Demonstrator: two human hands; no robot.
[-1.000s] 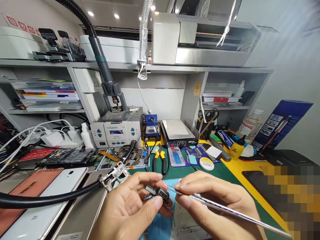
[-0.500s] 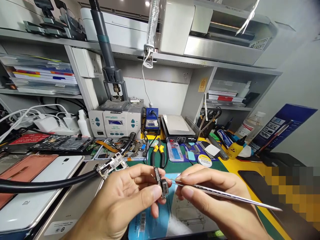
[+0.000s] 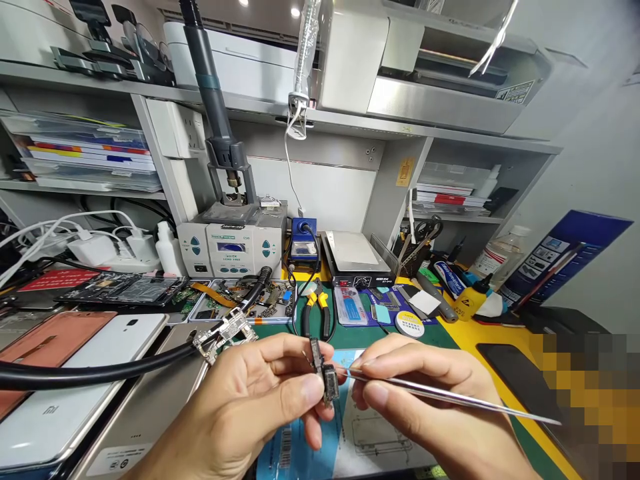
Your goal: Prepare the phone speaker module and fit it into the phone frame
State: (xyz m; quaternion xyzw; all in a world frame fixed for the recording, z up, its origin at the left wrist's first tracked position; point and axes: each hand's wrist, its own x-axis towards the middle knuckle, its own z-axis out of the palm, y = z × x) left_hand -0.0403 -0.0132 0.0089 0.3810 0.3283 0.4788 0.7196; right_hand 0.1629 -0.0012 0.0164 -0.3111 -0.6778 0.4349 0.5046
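Note:
In the head view, my left hand (image 3: 265, 397) pinches a small dark electronic part (image 3: 330, 383) between thumb and fingers. The part is narrow at the top with a blocky, metal-edged lower piece; its exact kind is unclear. My right hand (image 3: 430, 393) grips slim silver tweezers (image 3: 460, 397) like a pen, their tail pointing right. Their tip is close to the part's right side; whether it touches cannot be made out. Below both hands lies a blue and white printed sheet (image 3: 370, 433) with a line drawing. A silver phone board frame (image 3: 227, 333) rests just left of my left hand.
Phones, including a white one (image 3: 95, 387), lie on the left under a black hose (image 3: 100, 373). Behind are a tray of small parts (image 3: 273, 300), yellow-black pliers (image 3: 317, 310), a hot-air station (image 3: 233, 247) and a heating plate (image 3: 357, 260). A dark phone (image 3: 520, 380) lies right.
The part has turned slightly in my left fingers, and the lower fingers have shifted down a little. The tweezers have rolled slightly in my right hand, with the tip still beside the part.

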